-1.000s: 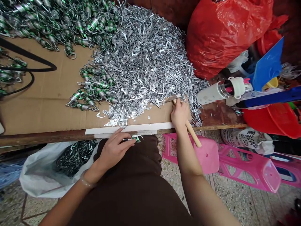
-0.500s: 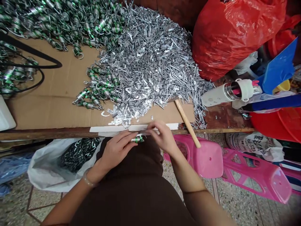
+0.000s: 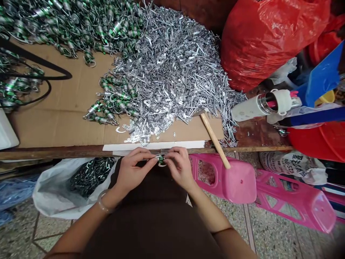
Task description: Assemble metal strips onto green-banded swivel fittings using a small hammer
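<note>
Cardboard-topped bench [image 3: 54,126] | green-banded metal clip [image 3: 161,159], coiled and shiny, pinched just below its edge | left hand [image 3: 132,169], right hand [image 3: 179,168] closed on it at the fingertips

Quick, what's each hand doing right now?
Left hand: closed, holding the green-banded metal fitting.
Right hand: closed, holding the same fitting.

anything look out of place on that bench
The hammer looks odd: its wooden handle hangs past the table edge over a pink stool. Metal pieces also lie off the cardboard's right side.
</note>
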`<state>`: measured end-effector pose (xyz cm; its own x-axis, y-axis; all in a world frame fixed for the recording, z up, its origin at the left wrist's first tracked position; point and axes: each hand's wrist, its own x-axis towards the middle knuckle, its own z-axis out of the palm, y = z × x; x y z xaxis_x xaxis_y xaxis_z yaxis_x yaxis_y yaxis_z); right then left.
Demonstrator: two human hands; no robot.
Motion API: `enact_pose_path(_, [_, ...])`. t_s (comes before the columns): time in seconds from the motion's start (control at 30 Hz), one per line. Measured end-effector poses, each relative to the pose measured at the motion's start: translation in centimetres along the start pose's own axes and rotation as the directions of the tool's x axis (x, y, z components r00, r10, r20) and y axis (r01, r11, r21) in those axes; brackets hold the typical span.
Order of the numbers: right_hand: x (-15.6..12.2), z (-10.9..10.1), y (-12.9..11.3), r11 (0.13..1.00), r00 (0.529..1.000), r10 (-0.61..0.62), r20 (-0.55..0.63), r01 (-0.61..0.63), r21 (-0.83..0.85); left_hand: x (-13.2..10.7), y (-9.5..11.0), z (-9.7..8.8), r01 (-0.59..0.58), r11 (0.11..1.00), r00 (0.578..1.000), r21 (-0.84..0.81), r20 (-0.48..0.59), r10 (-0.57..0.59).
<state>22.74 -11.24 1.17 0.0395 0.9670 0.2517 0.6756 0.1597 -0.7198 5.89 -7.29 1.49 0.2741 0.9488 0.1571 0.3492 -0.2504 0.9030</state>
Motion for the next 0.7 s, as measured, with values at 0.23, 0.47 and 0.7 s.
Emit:
enact_pose_path(0.23, [-0.2, 0.4, -0.4, 0.955, 0.977, -0.205, -0.053, 0.188, -0.231, -0.1, -0.1, -0.1, -0.036, 0.996, 0.995, 0.081, 0.1, 0.028])
enact_pose_path(0.47, [1.2, 0.0, 0.2, 0.988, 0.929, 0.144, 0.341, -0.119, -0.094, -0.6, -2.6, 0.8, -0.453, 0.838, 0.892, 0.304, 0.141, 0.43])
enact_pose_path(0.7, [2.7, 0.8, 1.8, 0.947, 0.887, 0.307, 0.346, -0.247, -0.205, -0.8, -4.6, 2.0, -0.569, 0.565, 0.808, 0.597, 0.28, 0.518])
